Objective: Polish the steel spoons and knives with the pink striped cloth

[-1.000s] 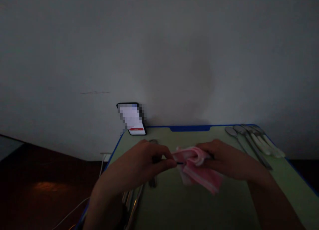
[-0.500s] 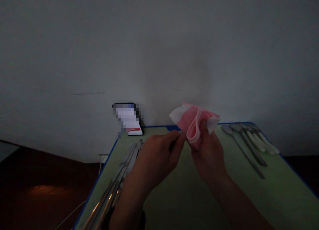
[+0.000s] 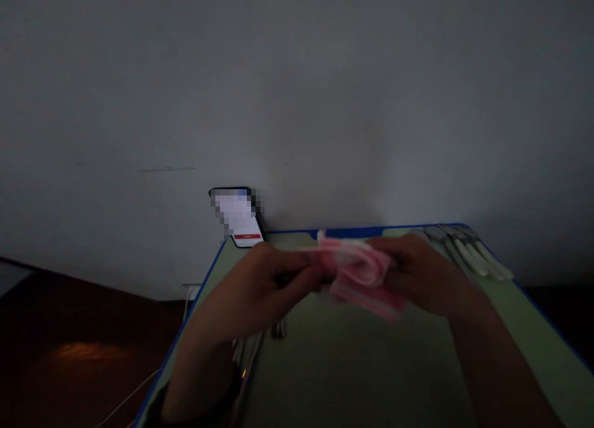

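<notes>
A pink-and-white cloth (image 3: 359, 270), loosely folded and a little blurred, is held above the table between my two hands. My left hand (image 3: 264, 282) is closed, with thumb and fingers pinching the cloth's left end. On the other side, my right hand (image 3: 424, 267) grips the cloth's right part, its fingertips partly hidden behind the folds. Beneath my left forearm lies metal cutlery (image 3: 248, 369), mostly covered by the arm. Whether anything is wrapped inside the cloth I cannot tell.
A phone (image 3: 241, 221) with a lit screen leans on the wall (image 3: 297, 94) at the table's back left corner. Spoons and white-handled cutlery (image 3: 480, 258) lie at the back right. The green table (image 3: 362, 372) has a blue edge. A white cable (image 3: 134, 396) hangs at left.
My hands have moved apart and the cloth has turned and come lower and nearer. My right hand has swung to the cloth's right side, and my left forearm has shifted left over the cutlery.
</notes>
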Demonstrator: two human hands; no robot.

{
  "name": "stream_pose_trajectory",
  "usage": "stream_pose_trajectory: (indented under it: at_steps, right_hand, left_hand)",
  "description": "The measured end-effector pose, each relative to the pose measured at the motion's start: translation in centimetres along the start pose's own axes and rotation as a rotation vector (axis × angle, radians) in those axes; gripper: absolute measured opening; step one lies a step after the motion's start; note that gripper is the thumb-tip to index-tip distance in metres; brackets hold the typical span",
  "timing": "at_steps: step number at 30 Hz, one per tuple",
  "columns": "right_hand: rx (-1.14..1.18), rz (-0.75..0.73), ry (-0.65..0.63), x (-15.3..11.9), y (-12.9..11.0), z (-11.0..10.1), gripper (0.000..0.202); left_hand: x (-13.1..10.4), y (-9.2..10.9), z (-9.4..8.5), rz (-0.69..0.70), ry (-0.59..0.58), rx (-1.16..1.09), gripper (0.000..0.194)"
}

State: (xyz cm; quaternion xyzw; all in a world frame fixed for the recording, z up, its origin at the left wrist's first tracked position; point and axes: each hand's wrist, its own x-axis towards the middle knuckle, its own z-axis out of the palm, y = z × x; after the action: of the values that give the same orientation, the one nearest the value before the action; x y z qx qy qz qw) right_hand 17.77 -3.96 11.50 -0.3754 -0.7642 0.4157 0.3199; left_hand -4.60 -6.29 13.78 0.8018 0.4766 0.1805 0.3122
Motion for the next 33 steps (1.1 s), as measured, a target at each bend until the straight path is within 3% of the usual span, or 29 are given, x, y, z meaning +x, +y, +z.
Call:
stream_pose_trajectory:
  at_steps: [3, 4, 6, 11, 17, 21, 26, 28, 31, 33]
  right_hand:
    - [0.174, 0.021, 0.669, 0.8, 0.0, 1.7, 0.019]
    - [0.237, 0.04, 0.829, 1.1, -0.1, 2.2, 0.023]
    - [0.346, 0.094, 0.995, 1.5, -0.6, 2.9, 0.031]
    - [0.498, 0.172, 0.998, 1.6, -2.0, 3.3, 0.04]
    - [0.564, 0.169, 0.95, 1.7, -1.0, 4.3, 0.037]
    - [0.549, 0.136, 0.841, 1.9, -0.2, 5.5, 0.039]
    - [0.78, 0.117, 0.681, 2.3, 0.2, 5.4, 0.033]
    - [0.861, 0.093, 0.626, 2.4, 0.4, 4.8, 0.03]
    - [0.828, 0.068, 0.63, 2.4, 0.3, 3.6, 0.027]
    - [0.78, 0.059, 0.681, 2.2, 0.0, 3.0, 0.027]
  left_hand:
    - [0.5, 1.1, 0.8, 0.031, 0.223, 0.013, 0.036]
    - [0.7, 1.6, 1.2, 0.044, 0.274, 0.035, 0.035]
    - [0.9, 2.5, 2.1, 0.07, 0.335, 0.103, 0.033]
    - [1.1, 4.1, 3.7, 0.098, 0.409, 0.259, 0.032]
    - [1.2, 3.5, 3.4, 0.115, 0.442, 0.339, 0.029]
    - [1.4, 2.8, 2.9, 0.105, 0.447, 0.349, 0.028]
    - [1.6, 2.5, 2.2, 0.054, 0.476, 0.3, 0.025]
    - [1.2, 2.2, 1.7, 0.04, 0.351, 0.235, 0.028]
    - [0.1, 1.5, 1.0, 0.04, -0.016, 0.12, 0.028]
    - [-0.6, 0.9, 0.7, 0.035, -0.202, 0.058, 0.025]
